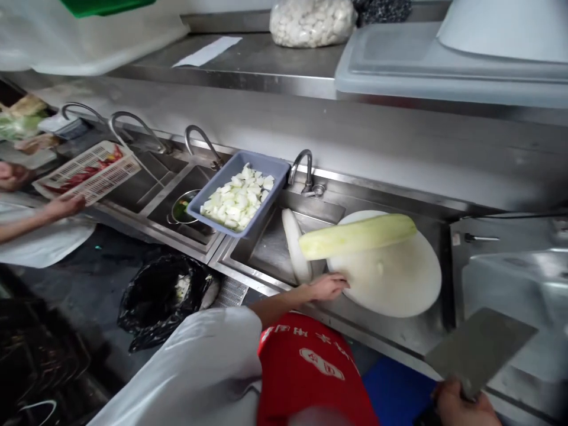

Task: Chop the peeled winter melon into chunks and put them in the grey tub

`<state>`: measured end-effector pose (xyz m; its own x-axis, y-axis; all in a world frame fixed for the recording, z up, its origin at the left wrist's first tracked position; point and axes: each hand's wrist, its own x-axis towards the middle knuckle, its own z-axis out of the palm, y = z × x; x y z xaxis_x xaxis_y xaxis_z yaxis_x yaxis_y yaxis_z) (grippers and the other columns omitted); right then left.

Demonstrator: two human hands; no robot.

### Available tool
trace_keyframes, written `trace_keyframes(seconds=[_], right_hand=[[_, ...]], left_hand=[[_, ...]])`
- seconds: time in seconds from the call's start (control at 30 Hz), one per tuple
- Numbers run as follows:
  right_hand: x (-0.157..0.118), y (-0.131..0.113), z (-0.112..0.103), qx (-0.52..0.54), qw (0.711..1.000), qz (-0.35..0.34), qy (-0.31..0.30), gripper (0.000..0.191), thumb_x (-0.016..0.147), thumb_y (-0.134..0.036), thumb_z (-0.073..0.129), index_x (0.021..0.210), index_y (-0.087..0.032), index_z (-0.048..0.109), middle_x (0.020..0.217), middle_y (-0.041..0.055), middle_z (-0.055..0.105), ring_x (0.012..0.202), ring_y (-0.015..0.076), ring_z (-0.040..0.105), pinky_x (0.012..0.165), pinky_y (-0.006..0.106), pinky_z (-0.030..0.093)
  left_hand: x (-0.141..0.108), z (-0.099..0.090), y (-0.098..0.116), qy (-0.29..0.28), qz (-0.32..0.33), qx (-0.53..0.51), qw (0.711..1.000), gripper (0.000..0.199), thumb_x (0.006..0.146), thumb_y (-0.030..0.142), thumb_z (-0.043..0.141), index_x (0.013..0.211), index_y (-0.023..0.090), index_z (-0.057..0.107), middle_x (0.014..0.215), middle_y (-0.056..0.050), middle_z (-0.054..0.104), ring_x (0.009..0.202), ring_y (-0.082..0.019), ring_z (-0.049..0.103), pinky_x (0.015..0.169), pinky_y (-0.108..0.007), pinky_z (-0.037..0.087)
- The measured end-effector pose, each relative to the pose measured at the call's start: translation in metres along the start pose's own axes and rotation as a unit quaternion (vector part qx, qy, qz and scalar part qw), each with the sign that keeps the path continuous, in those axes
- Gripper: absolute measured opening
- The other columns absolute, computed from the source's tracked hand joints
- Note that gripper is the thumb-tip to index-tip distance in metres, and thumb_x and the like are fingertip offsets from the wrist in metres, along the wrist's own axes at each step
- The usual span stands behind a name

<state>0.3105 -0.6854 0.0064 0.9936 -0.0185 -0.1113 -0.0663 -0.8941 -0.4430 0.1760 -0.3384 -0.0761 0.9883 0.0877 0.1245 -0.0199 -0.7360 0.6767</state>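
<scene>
My left hand (329, 287) is closed at the near left edge of a round white cutting board (399, 284), fingers at the rim. My right hand (464, 408) grips a cleaver (483, 343) by its handle at lower right, blade raised off the board. A long, peeled, pale-green gourd (359, 235) lies across the far part of the board, its left end jutting over the sink. Beside it, a long white vegetable (295, 245) rests in the sink basin; its exact kind is unclear. A blue-grey tub (208, 220) of chopped pale pieces (239, 198) sits across the sink edges.
At left, another person's hands (66, 206) hold a white basket (95, 188) with red peppers. A lined bin (151, 302) stands on the floor. Faucets (305, 168) rise behind the sinks. Overhead, a shelf (257, 68) bears a bag (313, 23) and a plastic lid (399, 59).
</scene>
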Motion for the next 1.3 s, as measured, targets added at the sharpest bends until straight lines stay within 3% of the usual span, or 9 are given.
trace_keyframes(seconds=[0.1, 0.3, 0.5, 0.73, 0.87, 0.97, 1.1, 1.2, 1.3], right_hand=[[-0.025, 0.033, -0.014, -0.005, 0.995, 0.086, 0.042, 0.026, 0.076, -0.052, 0.050, 0.064, -0.031, 0.042, 0.054, 0.0063, 0.052, 0.058, 0.0326, 0.058, 0.051, 0.040, 0.040], [-0.039, 0.072, -0.014, 0.063, 0.984, 0.165, -0.009, 0.029, 0.078, -0.052, 0.050, 0.066, -0.026, 0.051, 0.057, 0.0056, 0.062, 0.059, 0.0262, 0.062, 0.055, 0.034, 0.045], [-0.025, 0.096, -0.023, 0.106, 0.975, 0.182, -0.069, 0.033, 0.080, -0.055, 0.050, 0.068, -0.025, 0.054, 0.057, 0.0055, 0.063, 0.057, 0.0248, 0.061, 0.053, 0.033, 0.043], [0.027, 0.100, -0.010, 0.091, 0.985, 0.111, -0.100, 0.030, 0.079, -0.054, 0.053, 0.071, -0.025, 0.060, 0.055, 0.0061, 0.062, 0.059, 0.0282, 0.060, 0.055, 0.035, 0.044], [0.052, 0.077, 0.009, 0.096, 0.986, 0.033, -0.131, 0.028, 0.079, -0.052, 0.055, 0.072, -0.026, 0.061, 0.054, 0.0054, 0.062, 0.060, 0.0280, 0.060, 0.058, 0.035, 0.045], [0.061, 0.050, 0.020, 0.091, 0.985, -0.030, -0.146, 0.028, 0.080, -0.053, 0.052, 0.071, -0.027, 0.060, 0.055, 0.0054, 0.061, 0.061, 0.0284, 0.061, 0.060, 0.036, 0.047], [0.068, 0.021, 0.031, 0.075, 0.974, -0.112, -0.184, 0.029, 0.081, -0.054, 0.050, 0.073, -0.027, 0.059, 0.058, 0.0063, 0.063, 0.063, 0.0292, 0.063, 0.062, 0.036, 0.047], [0.074, 0.009, 0.040, 0.051, 0.966, -0.149, -0.206, 0.030, 0.082, -0.053, 0.050, 0.073, -0.027, 0.060, 0.056, 0.0066, 0.063, 0.062, 0.0295, 0.063, 0.060, 0.036, 0.046], [0.078, 0.004, 0.048, 0.006, 0.963, -0.176, -0.205, 0.029, 0.085, -0.050, 0.049, 0.074, -0.026, 0.061, 0.056, 0.0065, 0.062, 0.060, 0.0283, 0.061, 0.059, 0.035, 0.043]], left_hand=[[0.067, 0.041, 0.022, -0.058, 0.024, 0.017, 0.998, 0.045, 0.095, 0.013, 0.045, 0.137, 0.020, 0.061, 0.145, -0.008, 0.058, 0.141, -0.020, 0.048, 0.120, -0.037, 0.041], [0.160, 0.061, 0.027, -0.124, -0.082, 0.135, 0.980, 0.072, 0.089, 0.013, 0.053, 0.157, 0.032, 0.037, 0.167, -0.010, 0.024, 0.152, -0.046, 0.020, 0.109, -0.076, 0.033], [0.184, 0.058, 0.013, -0.137, -0.074, 0.124, 0.980, 0.042, 0.087, 0.013, 0.051, 0.126, 0.013, 0.068, 0.133, -0.018, 0.063, 0.131, -0.032, 0.053, 0.114, -0.054, 0.041], [0.136, 0.056, 0.019, -0.068, -0.159, 0.102, 0.980, 0.027, 0.093, 0.021, 0.051, 0.109, 0.014, 0.072, 0.106, -0.012, 0.072, 0.096, -0.024, 0.068, 0.093, -0.036, 0.055], [0.046, 0.055, 0.029, 0.177, -0.326, -0.068, 0.926, 0.027, 0.093, 0.040, 0.058, 0.093, 0.016, 0.071, 0.078, -0.005, 0.069, 0.070, -0.018, 0.062, 0.069, -0.029, 0.054], [-0.023, 0.017, 0.023, 0.329, -0.412, -0.114, 0.842, 0.040, 0.091, 0.054, 0.056, 0.086, 0.016, 0.066, 0.063, 0.000, 0.059, 0.055, -0.014, 0.053, 0.054, -0.025, 0.046], [-0.091, -0.102, -0.009, 0.515, -0.475, -0.072, 0.710, 0.043, 0.089, 0.057, 0.056, 0.083, 0.016, 0.062, 0.062, 0.001, 0.054, 0.054, -0.013, 0.051, 0.053, -0.023, 0.044], [-0.123, -0.198, -0.033, 0.510, -0.524, 0.094, 0.676, 0.046, 0.084, 0.050, 0.067, 0.111, 0.013, 0.066, 0.095, -0.008, 0.067, 0.087, -0.023, 0.065, 0.075, -0.031, 0.054], [-0.121, -0.240, -0.046, 0.446, -0.522, 0.228, 0.690, 0.073, 0.081, 0.050, 0.071, 0.140, 0.013, 0.052, 0.136, -0.017, 0.056, 0.126, -0.034, 0.054, 0.102, -0.047, 0.049]])
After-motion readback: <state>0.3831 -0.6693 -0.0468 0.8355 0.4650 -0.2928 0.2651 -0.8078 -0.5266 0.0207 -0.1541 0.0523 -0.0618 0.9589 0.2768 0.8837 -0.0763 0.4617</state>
